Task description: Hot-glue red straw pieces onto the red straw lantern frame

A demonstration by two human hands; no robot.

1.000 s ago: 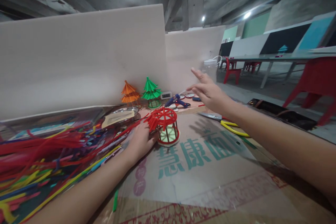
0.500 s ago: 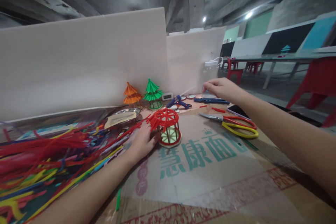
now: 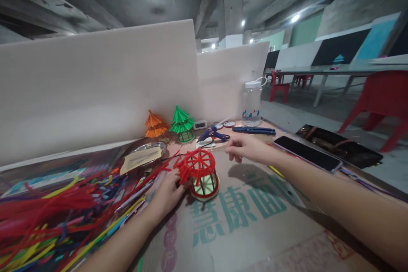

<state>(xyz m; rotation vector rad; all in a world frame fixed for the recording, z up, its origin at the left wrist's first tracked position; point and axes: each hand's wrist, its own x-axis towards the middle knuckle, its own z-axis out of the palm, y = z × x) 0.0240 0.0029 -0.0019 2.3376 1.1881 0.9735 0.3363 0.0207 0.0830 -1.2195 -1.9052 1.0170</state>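
Observation:
My left hand is closed on the left side of a small red pavilion model, which stands upright on the cardboard. Thin posts join its red wheel-like top ring to a pale base with a red rim. Short red pipe-cleaner strips fan out from the ring's left side, beside my fingers. In the air to the right of the model, my right hand has its fingers curled in; anything between the fingertips is hidden. Behind it lies a blue glue gun. My right forearm covers most of the scissors, with a bit of yellow handle showing.
Orange and green pavilion models stand by the white partition. Many pipe cleaners fill the left side, near a metal tray. A bottle, blue pliers-like tool and phone sit at right.
My right hand has moved left and down from in front of the bottle toward the red model. My left hand keeps its hold. The camera view has shifted slightly.

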